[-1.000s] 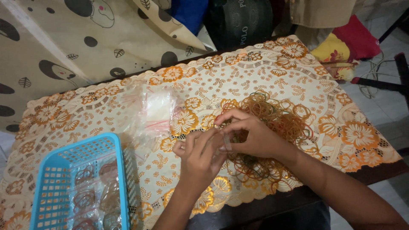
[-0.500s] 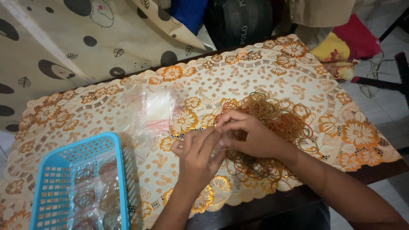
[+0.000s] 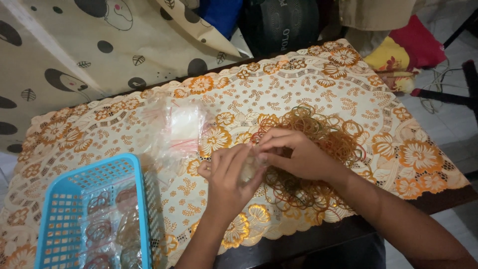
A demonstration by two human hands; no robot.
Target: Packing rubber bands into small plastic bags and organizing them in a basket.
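Note:
My left hand (image 3: 230, 180) and my right hand (image 3: 295, 154) meet over the middle of the table, fingers pinched together on a small clear plastic bag (image 3: 249, 168) held between them. What is inside the bag is hidden by my fingers. A loose heap of brown and orange rubber bands (image 3: 326, 134) lies right behind and under my right hand. A stack of empty clear plastic bags (image 3: 178, 128) lies to the left of my hands.
A blue plastic basket (image 3: 55, 214) at the near left holds several small filled bags. An orange-flowered lace tablecloth (image 3: 408, 149) covers the table. A dotted cloth (image 3: 74, 45), a dark bag (image 3: 279, 25) and red-yellow fabric (image 3: 408, 50) lie beyond the far edge.
My hands have stayed in the same spot; the fingers have shifted slightly on the small bag. Nothing else has moved.

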